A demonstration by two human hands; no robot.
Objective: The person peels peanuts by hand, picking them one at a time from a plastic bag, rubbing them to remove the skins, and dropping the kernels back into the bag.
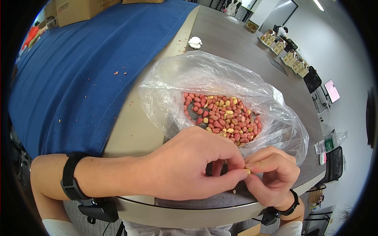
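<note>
A clear plastic bag (169, 74) lies open on the grey table (228, 43), with many red-skinned peanuts (220, 114) and some pale peeled ones inside. In front of the bag, my left hand (197, 165) pinches one side of a small yellowish peanut (247, 172) between thumb and index finger. Fingertips of my right hand (273, 173) close on the same peanut from the other side, so the two hands meet there. A small pale piece (234, 192) rests on the table below them.
Blue cloth (86, 78) with skin crumbs covers the left side. Crumpled white tissue (195, 42) sits behind the bag. Cardboard boxes (80, 10) stand at the far left. A plastic bottle (331, 142) is at the right. A person (282, 31) is in the far background.
</note>
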